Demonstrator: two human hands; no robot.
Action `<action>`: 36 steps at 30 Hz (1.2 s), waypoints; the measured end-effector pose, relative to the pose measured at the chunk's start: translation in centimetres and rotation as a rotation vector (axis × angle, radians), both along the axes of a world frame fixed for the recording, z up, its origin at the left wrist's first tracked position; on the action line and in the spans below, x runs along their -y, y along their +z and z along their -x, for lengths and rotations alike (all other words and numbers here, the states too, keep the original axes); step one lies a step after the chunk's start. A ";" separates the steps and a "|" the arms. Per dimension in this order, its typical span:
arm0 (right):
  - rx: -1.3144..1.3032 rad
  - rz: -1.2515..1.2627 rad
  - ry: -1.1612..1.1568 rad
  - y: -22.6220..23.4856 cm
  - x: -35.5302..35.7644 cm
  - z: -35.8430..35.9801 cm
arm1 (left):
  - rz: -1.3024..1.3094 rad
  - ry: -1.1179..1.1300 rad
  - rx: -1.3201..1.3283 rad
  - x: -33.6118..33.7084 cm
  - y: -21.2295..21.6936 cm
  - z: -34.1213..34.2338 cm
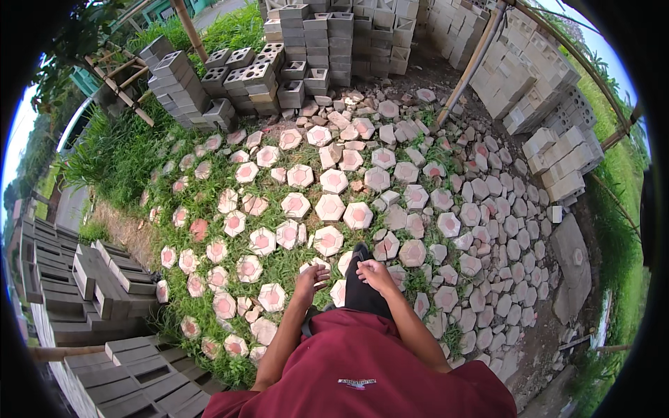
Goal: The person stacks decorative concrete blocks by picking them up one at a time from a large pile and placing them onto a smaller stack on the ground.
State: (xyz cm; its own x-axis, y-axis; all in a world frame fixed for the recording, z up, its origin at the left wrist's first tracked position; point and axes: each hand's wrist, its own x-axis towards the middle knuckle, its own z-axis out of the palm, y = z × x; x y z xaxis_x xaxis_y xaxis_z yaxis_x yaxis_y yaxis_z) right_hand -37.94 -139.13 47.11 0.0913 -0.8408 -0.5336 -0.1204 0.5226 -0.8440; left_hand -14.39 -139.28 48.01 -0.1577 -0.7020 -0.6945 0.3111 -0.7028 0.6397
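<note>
Both my hands hang in front of my dark red shirt, above a ground of hexagonal paving stones set in grass. My left hand is loosely curled with its fingers apart, and nothing shows in it. A little to the right, my right hand has its fingers bent inward and slightly parted, also with no object visible. Below the hands, a dark sandal is on my foot. A pale hexagonal paver with a pink centre lies just ahead of the hands; neither hand touches it.
Grey hollow blocks are stacked at the far side. More pale blocks stand at the far right, behind a slanted pole. Rows of grey blocks lie at left. Broken stones and a flat slab lie about.
</note>
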 end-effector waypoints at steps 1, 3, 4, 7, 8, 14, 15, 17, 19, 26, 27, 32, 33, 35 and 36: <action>0.004 -0.004 0.001 -0.3 2.5 0.6 | 0.004 0.009 -0.006 2.0 0.0 0.3; 0.030 0.013 0.010 -0.9 8.1 1.9 | 0.030 0.057 0.055 6.8 -0.2 1.0; 0.045 0.029 0.029 -1.1 11.0 1.9 | 0.056 0.119 0.026 9.1 -1.0 0.6; -0.068 0.058 0.118 -0.9 20.5 3.9 | 0.044 0.209 0.085 16.5 -1.7 1.1; -0.020 0.133 0.101 -0.3 23.4 4.6 | 0.067 0.226 0.095 19.1 -1.1 1.9; 0.031 0.159 0.021 2.6 36.4 7.6 | 0.204 0.235 -0.007 30.5 1.2 7.5; 0.008 0.152 0.062 2.3 37.2 8.0 | 0.185 0.241 -0.049 31.6 1.2 8.3; 0.112 0.095 0.028 2.7 38.8 7.6 | 0.121 0.237 -0.066 33.4 0.6 9.5; 0.135 0.028 -0.004 2.4 40.0 7.4 | 0.054 0.167 -0.123 35.7 -0.6 10.2; 0.117 -0.079 -0.105 0.0 49.3 7.2 | 0.063 0.167 -0.122 49.3 -1.3 8.8; 0.121 -0.072 -0.138 0.2 51.4 6.7 | 0.062 0.158 -0.120 51.2 -1.4 8.3; 0.171 -0.114 -0.205 1.0 61.8 4.4 | 0.120 0.088 -0.070 61.9 1.6 5.7; 0.160 -0.133 -0.186 1.5 64.0 3.4 | 0.127 0.093 -0.057 64.2 2.2 4.5; 0.193 -0.062 -0.151 2.7 67.7 1.4 | 0.179 0.112 -0.031 67.9 3.5 2.5; 0.199 -0.046 -0.116 3.2 69.7 0.4 | 0.203 0.113 -0.016 69.8 3.9 1.4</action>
State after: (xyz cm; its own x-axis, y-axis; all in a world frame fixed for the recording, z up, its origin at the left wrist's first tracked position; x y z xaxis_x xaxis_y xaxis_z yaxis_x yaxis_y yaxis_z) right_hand -38.34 -208.83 50.26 0.1027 -0.8272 -0.5525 0.1086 0.5614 -0.8204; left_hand -15.77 -209.12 51.89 -0.0796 -0.8407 -0.5356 0.3918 -0.5204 0.7587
